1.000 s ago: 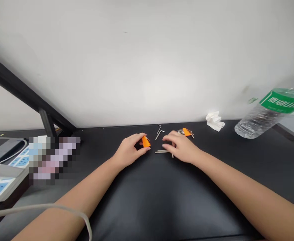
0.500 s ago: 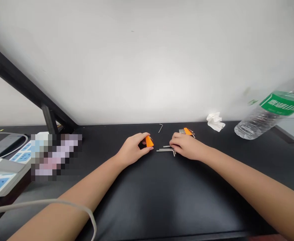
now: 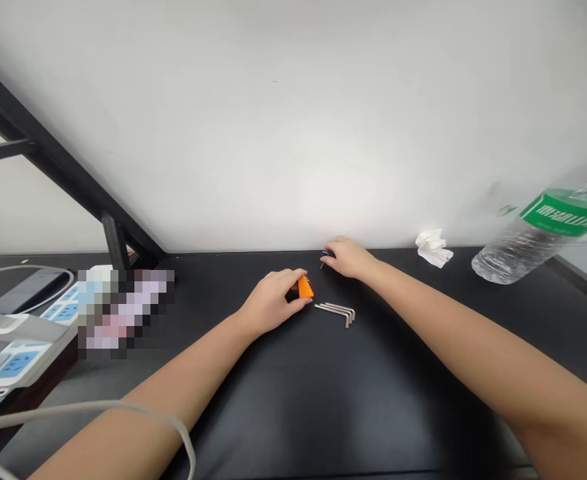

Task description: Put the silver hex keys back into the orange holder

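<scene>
My left hand (image 3: 276, 301) pinches an orange hex key holder (image 3: 305, 288) between thumb and fingers, with dark key ends showing at its top. Farther back, near the wall, my right hand (image 3: 344, 257) has its thumb and fingertips closed on a small hex key (image 3: 323, 264). Three L-shaped silver hex keys (image 3: 341, 311) lie side by side on the black table (image 3: 283, 400), just right of the orange holder. The second orange holder cannot be seen, with my right hand and forearm over that area.
A crumpled white tissue (image 3: 433, 248) and a tilted clear bottle (image 3: 533, 233) with a green label are on the right. At left are power strips (image 3: 68, 310), a phone (image 3: 23, 291), a pixelated item (image 3: 128, 307) and a black frame (image 3: 116, 247). A pale cable (image 3: 98, 405) crosses my left forearm.
My right hand has moved from beside the silver keys back toward the wall, onto the lone small key. The silver keys now lie uncovered. My left hand keeps the orange holder.
</scene>
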A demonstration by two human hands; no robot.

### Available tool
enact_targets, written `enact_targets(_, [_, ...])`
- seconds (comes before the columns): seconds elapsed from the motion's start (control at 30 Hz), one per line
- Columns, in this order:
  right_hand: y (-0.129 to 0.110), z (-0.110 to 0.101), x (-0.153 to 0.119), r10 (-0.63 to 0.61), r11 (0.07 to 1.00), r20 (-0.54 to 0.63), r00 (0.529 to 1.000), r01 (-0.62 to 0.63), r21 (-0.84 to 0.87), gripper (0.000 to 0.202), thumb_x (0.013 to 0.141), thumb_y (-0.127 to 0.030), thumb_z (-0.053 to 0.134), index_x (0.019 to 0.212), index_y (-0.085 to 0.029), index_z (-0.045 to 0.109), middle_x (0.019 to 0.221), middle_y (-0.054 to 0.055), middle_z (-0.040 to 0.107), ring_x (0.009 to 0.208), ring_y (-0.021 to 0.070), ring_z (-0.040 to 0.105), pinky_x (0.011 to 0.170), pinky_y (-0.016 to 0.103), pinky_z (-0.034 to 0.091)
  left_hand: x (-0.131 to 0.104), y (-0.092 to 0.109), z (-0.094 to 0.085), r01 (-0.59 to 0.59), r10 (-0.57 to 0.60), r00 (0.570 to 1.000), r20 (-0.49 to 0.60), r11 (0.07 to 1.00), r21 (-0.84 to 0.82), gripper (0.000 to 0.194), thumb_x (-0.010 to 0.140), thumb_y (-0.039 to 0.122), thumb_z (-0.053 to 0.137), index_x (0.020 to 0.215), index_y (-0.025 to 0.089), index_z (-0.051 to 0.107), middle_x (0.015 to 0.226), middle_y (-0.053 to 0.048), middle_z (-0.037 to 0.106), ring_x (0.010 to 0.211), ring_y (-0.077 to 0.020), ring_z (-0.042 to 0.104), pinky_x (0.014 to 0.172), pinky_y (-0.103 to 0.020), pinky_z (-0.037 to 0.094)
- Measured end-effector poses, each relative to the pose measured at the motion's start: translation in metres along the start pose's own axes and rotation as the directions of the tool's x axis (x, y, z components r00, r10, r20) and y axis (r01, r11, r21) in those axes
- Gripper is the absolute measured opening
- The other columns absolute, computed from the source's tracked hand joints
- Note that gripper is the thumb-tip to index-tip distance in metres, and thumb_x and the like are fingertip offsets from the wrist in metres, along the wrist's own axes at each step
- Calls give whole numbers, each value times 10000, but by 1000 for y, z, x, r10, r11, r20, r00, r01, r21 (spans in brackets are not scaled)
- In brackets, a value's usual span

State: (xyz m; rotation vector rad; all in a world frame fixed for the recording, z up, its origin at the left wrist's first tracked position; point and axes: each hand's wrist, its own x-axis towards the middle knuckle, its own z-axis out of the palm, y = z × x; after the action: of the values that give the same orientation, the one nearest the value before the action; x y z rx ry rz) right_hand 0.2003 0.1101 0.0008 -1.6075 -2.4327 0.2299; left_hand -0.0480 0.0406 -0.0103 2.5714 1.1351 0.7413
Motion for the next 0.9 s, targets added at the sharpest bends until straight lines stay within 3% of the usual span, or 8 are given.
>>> enact_targets(0.07, [-2,6,12,35,999,27,999,-34,-20,214,988,-304,587,1070,-136,692,1133,160,665,986,253,654,871,347,505,-1,0,1,-12,12,1000,10,1000,4,479,900,419,709,1327,247,578,1034,-45,723,917,-219,705,915,-400,537])
enact_targets(0.17, [-4,7,9,49,998,78,996,-45,-49,141,917,-111,579,999,-155,684,1094,144,691,916,232,664,807,311,499,-1,1,2,-11,11,1000,13,1000,5,478,896,415,717,1322,248,577,1044,-49,727,917,-223,710,906,-397,536])
enact_targets(0.33, [-1,-9,-34,35,994,138,990,-20,-105,357,811,5,575,1102,-187,653,1023,115,717,896,246,670,737,297,475,0,4,2,7,-7,1000,14,1000,4,466,901,409,705,1319,243,582,1073,-50,736,929,-223,708,924,-403,535])
enact_targets(0.43, [-1,-18,-58,1,994,146,989,16,-113,304,796,-16,583,1014,-208,675,988,92,706,879,236,667,729,294,463,1,3,3,14,-14,1000,16,1000,-10,473,895,423,701,1320,248,591,1109,-54,740,936,-225,710,928,-403,540])
enact_targets(0.53, [0,-22,-72,-17,997,36,999,15,78,214,839,-72,556,939,-222,671,963,46,706,861,197,658,743,279,466,1,2,4,24,-24,1000,7,999,-27,480,889,436,702,1320,252,601,1111,-50,741,924,-221,707,924,-402,549])
enact_targets(0.67, [8,-17,-84,30,923,-79,996,2,384,177,888,-125,513,943,-229,645,882,-2,715,796,164,656,744,277,489,1,0,3,31,-31,1000,-4,998,-48,481,878,438,714,1310,253,609,1084,-38,737,901,-208,706,886,-374,562])
enact_targets(0.77, [17,-9,-96,-122,944,-132,984,156,292,209,924,-121,485,925,-214,672,978,43,716,909,193,655,865,345,503,1,0,3,32,-31,999,15,998,-49,475,878,425,716,1307,250,608,1068,-36,733,899,-206,705,874,-363,562])
enact_targets(0.9, [24,-7,-114,-309,929,-8,951,303,211,338,879,-36,466,1062,-206,693,1231,98,664,1151,236,612,1012,410,492,1,1,3,21,-20,1000,22,999,-32,476,897,422,697,1325,240,597,1073,-49,727,929,-218,699,908,-388,553])
